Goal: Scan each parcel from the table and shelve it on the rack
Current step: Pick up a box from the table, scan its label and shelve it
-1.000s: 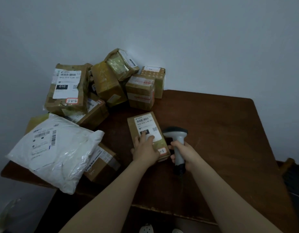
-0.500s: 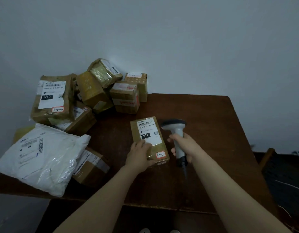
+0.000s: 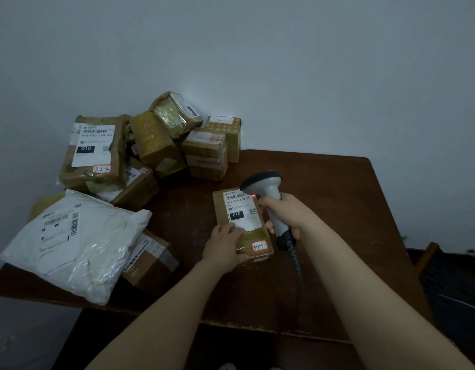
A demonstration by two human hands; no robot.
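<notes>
A small brown parcel (image 3: pixel 241 222) with a white label lies flat on the dark wooden table (image 3: pixel 324 209). My left hand (image 3: pixel 224 245) rests on its near left part, fingers on the label's lower edge. My right hand (image 3: pixel 287 214) grips the handle of a grey barcode scanner (image 3: pixel 268 193). The scanner's head hangs over the parcel's far right corner, and a red light spot shows on the label beside the barcode. The scanner's cable runs down toward the table's front edge.
A heap of taped brown boxes (image 3: pixel 161 145) fills the table's far left corner against the wall. A white plastic mailer bag (image 3: pixel 70 241) lies at the left, partly over a small box (image 3: pixel 151 260). A dark chair (image 3: pixel 449 284) stands at the right.
My right hand has lifted the scanner and tipped its head over the parcel's label; a red spot now shows there. My left hand stays on the parcel.
</notes>
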